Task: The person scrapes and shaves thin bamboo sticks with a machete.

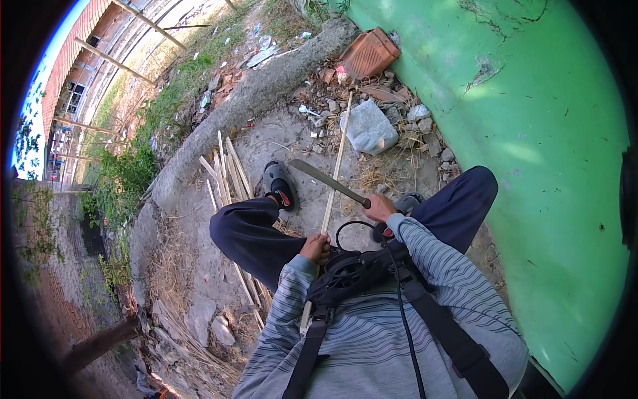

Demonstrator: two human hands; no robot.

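Note:
My left hand (316, 249) is closed round a long pale strip, apparently split bamboo (339, 154), which points away from me; its near end shows again beside my left arm. In my right hand (380, 208) is the dark handle of a machete (327, 178). The long blade reaches left and crosses the strip, a little beyond my left hand. Whether the edge touches the strip I cannot tell. More pale strips (230, 171) lie in a loose bundle beside my left leg.
A pale stone block (369, 127) and rubble lie ahead, with a broken orange brick (370, 53) farther off. A low concrete kerb (219, 126) curves along the left. A green wall (551, 166) rises at the right. Dry fibres (174, 266) litter the ground. A black cable (407, 319) hangs down my front.

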